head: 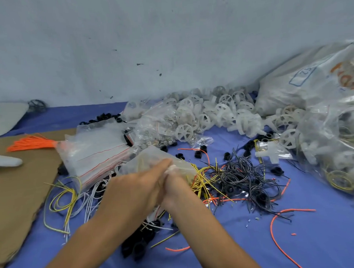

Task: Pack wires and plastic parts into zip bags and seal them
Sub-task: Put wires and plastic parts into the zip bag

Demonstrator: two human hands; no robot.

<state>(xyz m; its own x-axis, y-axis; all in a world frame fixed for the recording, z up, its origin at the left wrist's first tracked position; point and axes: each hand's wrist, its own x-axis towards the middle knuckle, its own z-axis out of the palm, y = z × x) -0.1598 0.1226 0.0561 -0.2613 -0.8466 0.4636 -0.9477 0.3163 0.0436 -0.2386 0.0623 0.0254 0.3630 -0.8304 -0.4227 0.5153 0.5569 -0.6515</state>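
Clear plastic zip bag [153, 158] with yellow wire inside, clutched mid-table by left hand [134, 188] and right hand [175, 181] together. Looked mid-seal, hardly further. Left plenty undone: tangled black wires [245, 177] right, white plastic wheels [211, 112] far, stacked empty red-striped bags [96, 153] left.

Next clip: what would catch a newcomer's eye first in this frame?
Dead centre, the left hand and right hand hold a small zip bag between them. Behind them to the right sprawls a pile of white plastic wheels, with a tangle of black wires on the blue cloth right of the hands. An orange wire bundle lies at left on cardboard.
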